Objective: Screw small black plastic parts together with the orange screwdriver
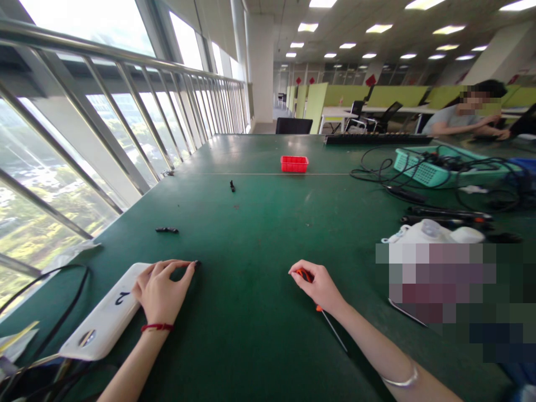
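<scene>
My left hand point(165, 287) pinches a tiny dark piece point(198, 262) between thumb and forefinger, low over the green table; its exact kind is too small to make out. Under and beside that hand lies a white oblong device point(104, 312) marked with a 2. My right hand point(315, 283) is wrapped round the orange and black handle of a screwdriver point(334, 330), whose shaft points back toward me beneath the forearm. Farther off to the left lie a small black part point(166, 230) and another small upright black part point(232, 186).
A red bin point(294, 163) stands toward the back. At right are a teal basket point(431, 173) with tangled black cables, black rod-like tools point(450, 216) and a white object point(431, 231), partly blurred. A metal railing point(138, 106) runs along the left. Another person point(464, 114) sits beyond.
</scene>
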A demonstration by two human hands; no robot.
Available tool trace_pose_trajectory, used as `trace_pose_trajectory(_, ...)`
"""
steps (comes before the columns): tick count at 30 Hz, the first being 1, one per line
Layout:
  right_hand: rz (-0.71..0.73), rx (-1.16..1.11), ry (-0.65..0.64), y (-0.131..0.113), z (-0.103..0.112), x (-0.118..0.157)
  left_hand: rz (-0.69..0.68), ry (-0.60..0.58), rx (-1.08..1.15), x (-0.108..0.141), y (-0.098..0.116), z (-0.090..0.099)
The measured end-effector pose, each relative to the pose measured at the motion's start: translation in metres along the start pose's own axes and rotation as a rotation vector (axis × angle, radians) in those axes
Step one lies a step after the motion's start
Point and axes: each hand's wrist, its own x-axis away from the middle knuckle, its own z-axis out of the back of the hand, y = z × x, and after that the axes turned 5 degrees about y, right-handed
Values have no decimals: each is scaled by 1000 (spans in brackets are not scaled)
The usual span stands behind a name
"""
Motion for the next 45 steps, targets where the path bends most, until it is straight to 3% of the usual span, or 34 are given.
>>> trace_pose_trajectory(4, 2, 0, 2, 1, -1, -1, -25, 6, -26, 1, 0, 0)
trace_pose_trajectory(10, 1, -3, -5, 1, -1, 0, -218, 95, -128, 4, -3, -1)
trace_pose_trajectory(17, -1, -16, -5, 1, 0, 0, -340, 153, -187, 3, -8, -4)
trace_pose_trajectory(25, -1, -6, -10, 0, 0, 0, -395, 203, -193, 1, -14, -6)
trace_pose_trajectory(33, 1, 8, -1, 1, -1, 0, -393, 218, -16, -2, -18, -7)
trace_pose_trajectory(36, -3, 16, 3, 0, -1, 0, -395, 214, 151, 2, -8, -3)
trace_pose_trajectory(40, -4, -26, 2, -7, -4, 2, -462, 156, 443, 19, 29, 3)
trace_pose_trajectory(43, -1, -194, -18, -18, -10, 5, -723, 40, 547, 33, 63, 9)
trace_pose_trajectory(45, -42, -392, -80, -25, -14, 9, -849, 43, 582, 40, 82, 11)
